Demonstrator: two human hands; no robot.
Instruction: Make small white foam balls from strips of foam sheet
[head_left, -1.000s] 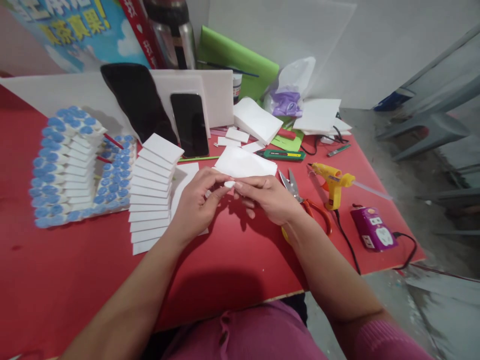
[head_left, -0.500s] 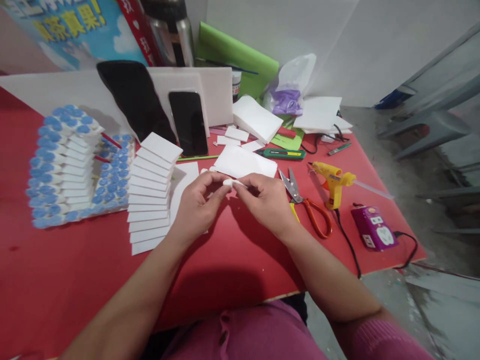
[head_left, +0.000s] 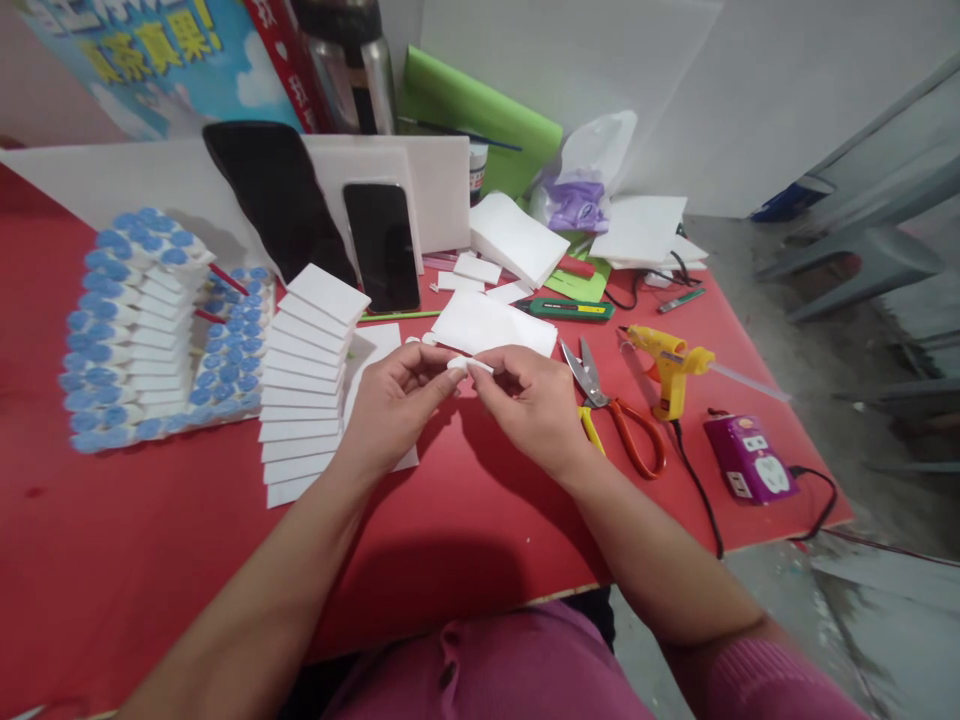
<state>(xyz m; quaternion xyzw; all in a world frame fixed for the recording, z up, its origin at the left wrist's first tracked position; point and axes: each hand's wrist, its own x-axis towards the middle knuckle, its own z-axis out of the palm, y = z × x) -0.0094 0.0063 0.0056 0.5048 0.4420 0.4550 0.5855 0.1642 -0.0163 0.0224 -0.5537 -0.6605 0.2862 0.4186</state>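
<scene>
A small white piece [head_left: 470, 364], its exact kind too small to tell, is pinched between my two hands over the middle of the red table. My left hand [head_left: 395, 400] holds its left end between thumb and forefinger. The thumb and fingers of my right hand [head_left: 534, 405] close on its right side. Just beyond the fingers lies a white sheet [head_left: 491, 322]. Beside my left hand a white stepped stack [head_left: 304, 405] of flat boards fans out. Scissors [head_left: 592, 385] with orange and yellow handles lie close to my right hand.
At the left stands a model [head_left: 161, 320] of blue-tipped white rolls with white steps. Two phones, a black one [head_left: 277, 200] and a smaller one [head_left: 382, 250], lean at the back. A yellow glue gun [head_left: 667, 362], purple power box [head_left: 750, 458] and green cutter [head_left: 570, 309] lie right.
The white piece stays in both hands, with slightly more of it showing by the right fingers. The whole view has shifted a little; the other things rest where they were.
</scene>
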